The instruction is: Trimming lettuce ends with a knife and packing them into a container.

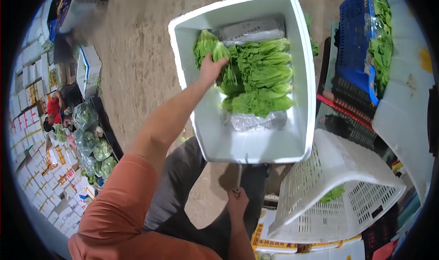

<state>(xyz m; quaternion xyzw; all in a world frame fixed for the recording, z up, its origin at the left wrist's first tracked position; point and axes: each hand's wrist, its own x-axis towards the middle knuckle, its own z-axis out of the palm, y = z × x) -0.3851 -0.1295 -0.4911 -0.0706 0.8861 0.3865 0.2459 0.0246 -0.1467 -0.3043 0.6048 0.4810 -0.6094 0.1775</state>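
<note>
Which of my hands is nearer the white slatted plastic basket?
Right. Your right hand, closed on a thin tool, is left of the slatted basket, apart from it; your left hand is farther off, inside the white foam box, gripping lettuce.

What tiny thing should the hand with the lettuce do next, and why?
I'd probably nestle the lettuce head gently beside the others, then let go. The left hand has its fingers around it, and it's already inside the white box, next to more lettuce. The right hand can't easily help: it's holding a thin tool.
</note>
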